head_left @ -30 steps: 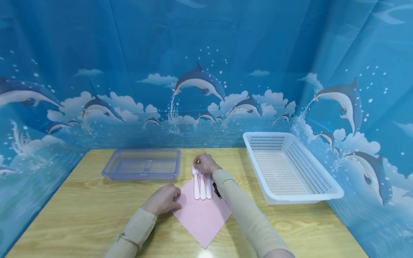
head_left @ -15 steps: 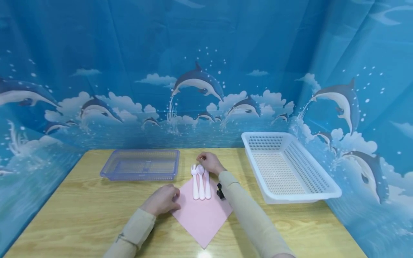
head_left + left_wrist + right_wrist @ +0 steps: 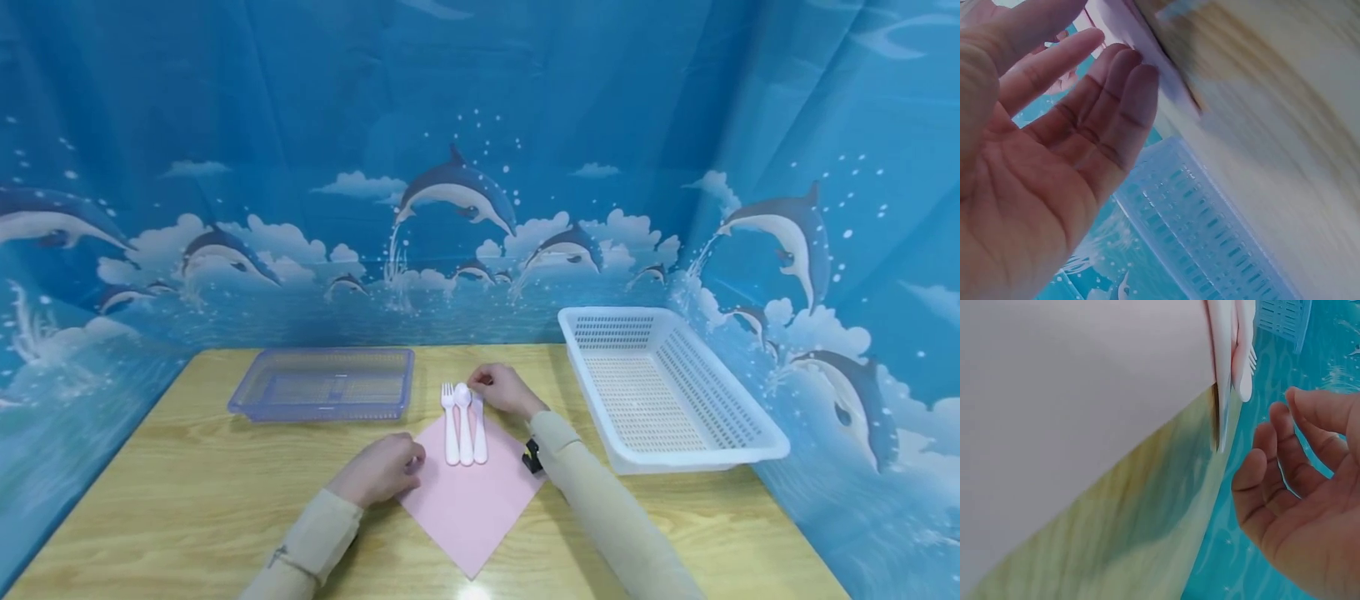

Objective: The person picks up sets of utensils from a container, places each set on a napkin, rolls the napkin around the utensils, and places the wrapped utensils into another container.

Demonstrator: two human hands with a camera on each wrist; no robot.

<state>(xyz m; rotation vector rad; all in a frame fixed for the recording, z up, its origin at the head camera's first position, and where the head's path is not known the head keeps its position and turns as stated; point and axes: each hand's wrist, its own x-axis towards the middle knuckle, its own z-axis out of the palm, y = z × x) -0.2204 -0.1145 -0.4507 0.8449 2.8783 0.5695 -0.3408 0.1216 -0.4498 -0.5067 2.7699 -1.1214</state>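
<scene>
A pink square napkin [image 3: 468, 512] lies on the table with one corner toward the person. On its far part, side by side, lie a white fork [image 3: 451, 429], a spoon [image 3: 465, 429] and a knife [image 3: 480, 433], handles pointing toward the person. The left hand [image 3: 381, 471] is at the napkin's left corner, its fingers loosely bent and holding nothing, as the left wrist view also shows. Just right of the upper end of the knife is the right hand [image 3: 506, 390]. In the right wrist view its loosely bent fingers [image 3: 1249, 470] stand apart from the knife.
A clear purplish basket [image 3: 322, 387] sits at the back left of the wooden table [image 3: 225, 500]. To the back right stands a larger white perforated basket [image 3: 652, 408]. A blue dolphin curtain [image 3: 337, 108] rises behind and along the sides.
The right hand has drawn back to the right from over the upper ends of the cutlery, uncovering the fork, spoon and knife. The left hand has stayed at the napkin's left corner.
</scene>
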